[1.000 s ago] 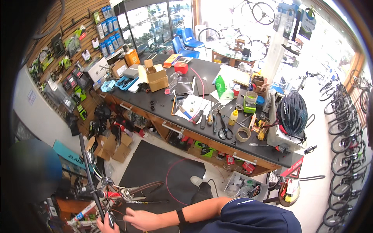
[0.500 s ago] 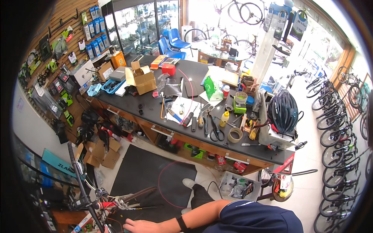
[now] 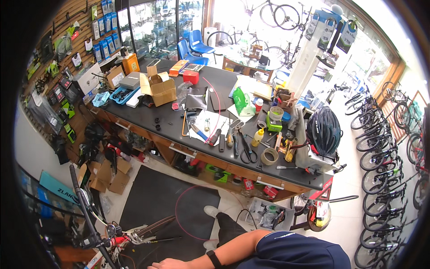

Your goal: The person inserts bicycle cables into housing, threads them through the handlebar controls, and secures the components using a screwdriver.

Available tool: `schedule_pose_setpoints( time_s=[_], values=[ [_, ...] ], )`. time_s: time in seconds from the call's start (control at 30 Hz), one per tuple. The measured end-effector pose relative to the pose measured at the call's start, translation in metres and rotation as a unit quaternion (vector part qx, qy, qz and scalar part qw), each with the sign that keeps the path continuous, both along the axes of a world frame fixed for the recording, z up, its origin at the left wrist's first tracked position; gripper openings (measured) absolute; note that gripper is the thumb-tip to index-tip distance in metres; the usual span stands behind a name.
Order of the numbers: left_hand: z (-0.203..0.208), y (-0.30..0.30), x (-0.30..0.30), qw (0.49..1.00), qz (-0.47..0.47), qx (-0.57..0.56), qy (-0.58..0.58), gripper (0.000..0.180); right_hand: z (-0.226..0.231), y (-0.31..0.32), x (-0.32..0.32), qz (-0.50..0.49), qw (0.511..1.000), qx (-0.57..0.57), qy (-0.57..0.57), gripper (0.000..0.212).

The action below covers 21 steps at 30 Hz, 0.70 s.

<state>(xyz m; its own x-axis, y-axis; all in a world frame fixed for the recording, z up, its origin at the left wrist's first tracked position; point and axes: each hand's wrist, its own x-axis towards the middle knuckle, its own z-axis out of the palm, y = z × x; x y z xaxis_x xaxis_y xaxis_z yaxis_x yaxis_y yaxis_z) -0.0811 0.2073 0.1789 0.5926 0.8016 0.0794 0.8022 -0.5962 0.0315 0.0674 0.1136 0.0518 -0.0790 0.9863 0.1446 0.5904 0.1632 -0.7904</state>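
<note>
My right arm reaches leftward across the bottom of the view, a black band [image 3: 213, 259] on its wrist. The right hand [image 3: 168, 264] lies at the lower edge, near a bicycle [image 3: 119, 240]; its fingers are mostly cut off, so its grip cannot be judged. The bicycle has a dark handlebar [image 3: 86, 213] and red and white frame parts. Just right of it, a thin red cable [image 3: 176, 210] loops above a black floor mat [image 3: 154, 190]. My left hand is outside the picture.
Ahead is a long dark workbench [image 3: 148, 117] with scissors [image 3: 247, 152], a tape roll [image 3: 269, 156], a yellow bottle [image 3: 257, 137], a cardboard box [image 3: 162, 92] and a helmet [image 3: 323, 131]. A grey bin [image 3: 290, 218] stands below. Bicycles [image 3: 376, 179] line the right side.
My right hand has moved slightly right and lower, so its fingers have slipped past the lower edge. The whole view has shifted slightly.
</note>
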Motion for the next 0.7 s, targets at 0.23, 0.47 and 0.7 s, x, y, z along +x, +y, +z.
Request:
schedule_pose_setpoints(
  time_s=[0.23, 0.47, 0.7],
  values=[
    [-0.012, 0.017, -0.014, 0.998, -0.056, 0.022, -0.026, 0.055, 0.031, 0.004, 0.013, -0.018, 1.000, -0.001, 0.025, 0.019],
    [-0.007, 0.016, -0.014, 0.999, -0.032, -0.024, -0.018, 0.055, 0.023, 0.003, 0.009, -0.047, 0.998, 0.047, 0.023, 0.021],
    [-0.008, 0.006, -0.016, 0.999, -0.023, -0.011, -0.022, 0.056, 0.026, -0.004, 0.013, -0.036, 0.989, 0.143, 0.025, 0.028]
  ],
)
